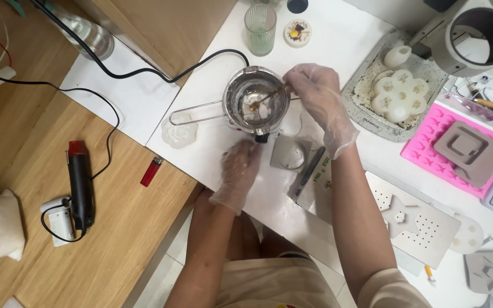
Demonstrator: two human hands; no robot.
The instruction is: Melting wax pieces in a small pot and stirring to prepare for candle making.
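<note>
White worktop [338,34], wooden table [121,228], tiled floor [161,274]

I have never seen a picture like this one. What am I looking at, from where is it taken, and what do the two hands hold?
There is no machine here, only a person in thin clear gloves. The single picture comes from a camera worn on the head, looking down at a white table. The right hand holds a thin stick dipped into a small metal pot with a long wire handle. The left hand rests just below the pot, at its base. Around them lie a ribbed glass, white flower-shaped pieces on a grey tray, a pink mould, a red lighter and a black heat gun on the wooden surface.
</note>
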